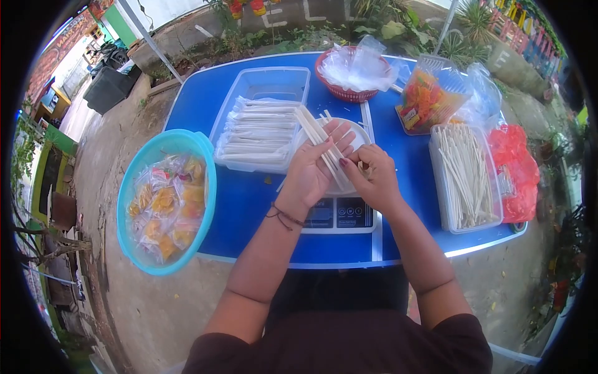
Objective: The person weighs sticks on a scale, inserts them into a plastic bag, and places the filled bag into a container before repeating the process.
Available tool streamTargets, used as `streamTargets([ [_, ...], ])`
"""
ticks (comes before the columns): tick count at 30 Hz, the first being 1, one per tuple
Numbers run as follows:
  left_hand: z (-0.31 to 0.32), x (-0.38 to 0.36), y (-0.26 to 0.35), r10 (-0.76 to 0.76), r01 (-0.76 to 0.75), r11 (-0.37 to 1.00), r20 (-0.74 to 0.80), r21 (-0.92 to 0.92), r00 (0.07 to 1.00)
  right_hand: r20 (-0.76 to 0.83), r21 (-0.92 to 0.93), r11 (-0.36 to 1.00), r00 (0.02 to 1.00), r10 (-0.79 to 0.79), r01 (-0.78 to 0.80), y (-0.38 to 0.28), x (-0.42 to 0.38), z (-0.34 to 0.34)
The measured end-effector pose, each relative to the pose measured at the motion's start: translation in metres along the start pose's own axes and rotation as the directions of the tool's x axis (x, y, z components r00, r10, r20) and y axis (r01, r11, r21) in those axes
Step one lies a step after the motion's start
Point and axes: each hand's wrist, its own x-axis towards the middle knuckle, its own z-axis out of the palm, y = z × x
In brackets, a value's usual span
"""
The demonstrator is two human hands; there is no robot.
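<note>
My left hand (313, 169) holds a small bundle of thin pale sticks (316, 132) across its upturned palm, the thumb over them. Close against it, my right hand (377, 177) has its fingers curled and its thumb at the lower part of the bundle. Both hands are above a white plate (356, 132) on a digital kitchen scale (355, 221). A few more sticks rest on the plate, partly hidden by my hands. The scale's display is too dim to read.
Left of the scale, a clear tray (274, 78) holds plastic-wrapped stick packs. A turquoise basin (208, 187) of bagged snacks is at far left. Loose sticks fill a container (489, 225) at right, beside a red bag (517, 168). Behind are a red basket (352, 95) and an orange-filled tub (430, 100).
</note>
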Motion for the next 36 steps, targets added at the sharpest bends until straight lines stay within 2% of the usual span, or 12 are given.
streamTargets([
  [6,0.005,-0.001,0.000,0.058,-0.049,0.993,-0.090,0.105,0.994,-0.037,0.010,0.999,0.999,0.033,-0.032,0.004,0.000,-0.001],
  [14,0.001,0.000,-0.001,0.130,-0.117,0.983,-0.079,0.144,0.988,-0.088,0.050,0.998,0.995,0.049,-0.044,0.008,0.001,-0.001],
  [17,0.003,-0.001,0.002,0.247,-0.222,0.960,-0.138,0.173,0.959,-0.130,-0.033,0.994,0.987,0.094,-0.099,0.006,0.002,-0.007],
  [19,0.007,-0.002,0.008,0.316,-0.285,0.941,-0.172,0.185,0.933,-0.117,-0.202,0.977,0.992,0.047,-0.070,0.007,0.003,-0.010],
  [23,-0.001,0.000,0.013,0.252,-0.239,0.966,-0.142,0.103,0.957,-0.166,-0.439,0.898,0.982,-0.086,0.004,0.003,0.003,-0.008],
  [25,0.000,0.000,0.012,0.187,-0.179,0.981,-0.129,0.073,0.974,-0.130,-0.300,0.953,0.988,-0.088,0.045,0.002,0.002,-0.008],
  [29,0.002,0.000,0.004,0.066,-0.061,0.988,-0.034,0.141,0.997,-0.054,-0.088,0.989,0.991,-0.124,0.119,-0.005,0.001,-0.003],
  [32,0.008,-0.002,0.001,0.047,-0.042,0.980,-0.024,0.193,0.999,0.031,-0.020,0.999,0.998,-0.046,0.047,-0.001,-0.001,0.000],
  [36,0.005,-0.002,0.003,0.042,-0.035,0.985,-0.035,0.169,0.999,0.016,-0.017,1.000,1.000,-0.022,0.022,0.000,0.000,0.001],
])
